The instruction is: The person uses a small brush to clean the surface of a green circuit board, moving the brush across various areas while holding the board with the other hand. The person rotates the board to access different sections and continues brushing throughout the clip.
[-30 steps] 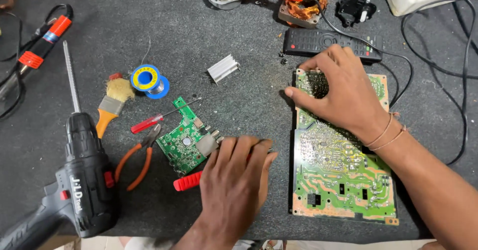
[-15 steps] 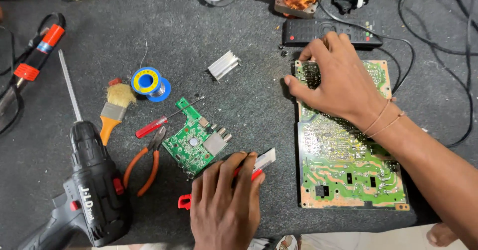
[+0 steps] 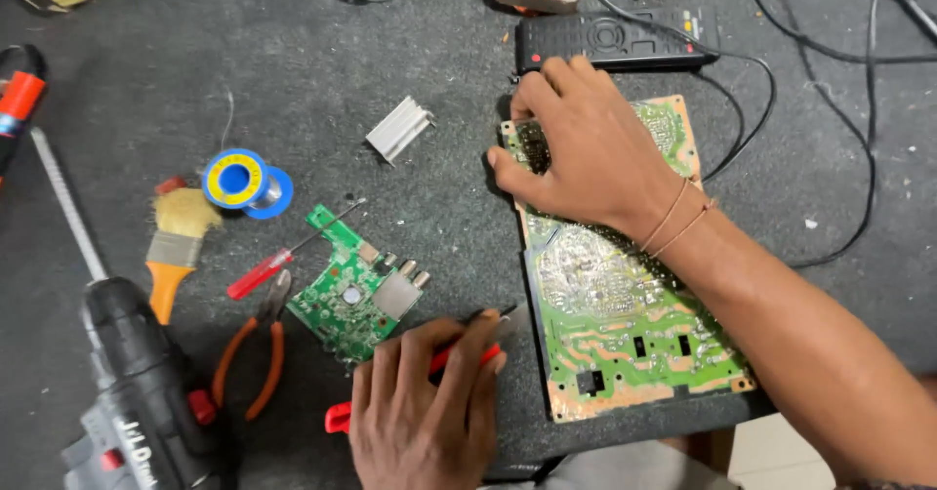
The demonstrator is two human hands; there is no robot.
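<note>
My right hand (image 3: 586,153) presses flat on the upper end of a large green circuit board (image 3: 625,314), solder side up, fingers gripping its top-left corner. My left hand (image 3: 425,412) rests near the table's front edge, fingers closed around a red-handled tool (image 3: 459,358) whose dark tip points towards the large board. A small green circuit board (image 3: 356,295) with metal connectors lies just above my left hand.
A black cordless drill (image 3: 137,392), orange pliers (image 3: 259,353), a red screwdriver (image 3: 268,267), a brush (image 3: 181,236) and a solder spool (image 3: 239,180) lie at left. An aluminium heatsink (image 3: 398,129) sits mid-table, a black remote (image 3: 610,39) and cables at the back.
My left hand has picked up the red-handled tool and turned its tip towards the large board. The right hand stays on the board. The view has shifted down.
</note>
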